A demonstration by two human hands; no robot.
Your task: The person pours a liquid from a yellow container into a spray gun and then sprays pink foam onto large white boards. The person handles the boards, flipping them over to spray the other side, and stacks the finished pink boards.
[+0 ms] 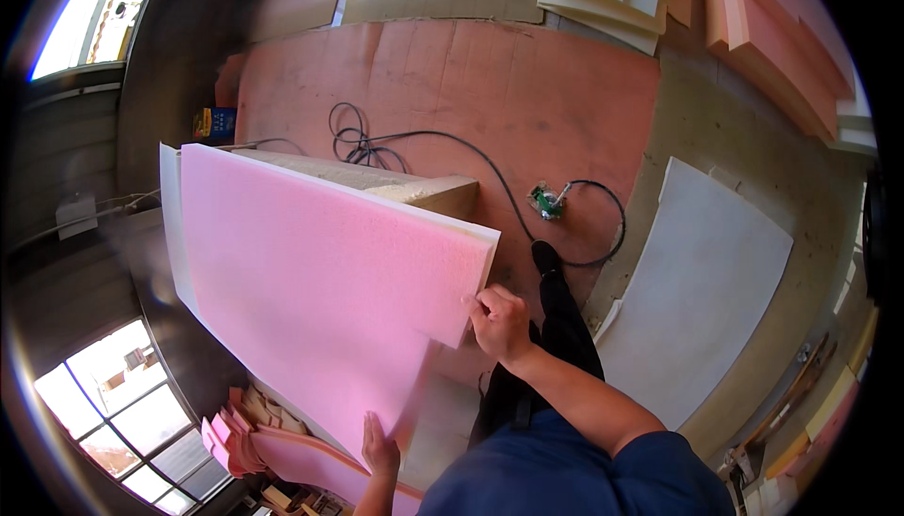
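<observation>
A large pink foam sheet (311,243) lies over a pale block-like support, with a white layer showing along its left edge and a step cut into its near right side. My right hand (501,323) is closed at the sheet's right edge, its fingertips pinching the border by the corner. Lower down, my left hand (379,448) rests against the near edge, fingers stretched out along the pink surface. Its thumb is hard to make out. Under the sheet's far side, the pale support (443,194) partly shows.
A green-bodied tool (546,201) with a black cord (443,135) lies on the reddish floor covering (527,73), near my foot (545,257). To the right is a white sheet (702,299). Stacked foam (782,36) stands at the far right; more pink pieces (301,459) lie lower left.
</observation>
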